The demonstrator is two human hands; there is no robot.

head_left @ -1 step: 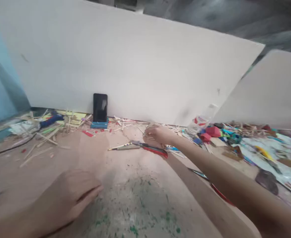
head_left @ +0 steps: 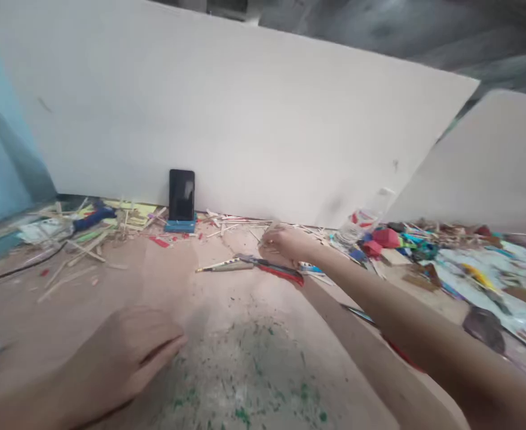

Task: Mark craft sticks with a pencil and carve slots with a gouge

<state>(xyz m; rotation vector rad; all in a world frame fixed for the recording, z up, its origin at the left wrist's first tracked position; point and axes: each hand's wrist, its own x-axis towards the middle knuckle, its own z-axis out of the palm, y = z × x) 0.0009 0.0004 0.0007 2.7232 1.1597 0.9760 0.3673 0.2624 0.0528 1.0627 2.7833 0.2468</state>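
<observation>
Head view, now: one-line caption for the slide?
Right hand reaching past red-handled pliers, left hand resting nearer the camera, black phone upright in a blue stand.

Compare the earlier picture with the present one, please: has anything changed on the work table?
Nothing visibly changed. The left hand still rests near the front, the right hand still reaches beyond the red-handled tool, and the smartphone still stands in its blue holder.
</observation>
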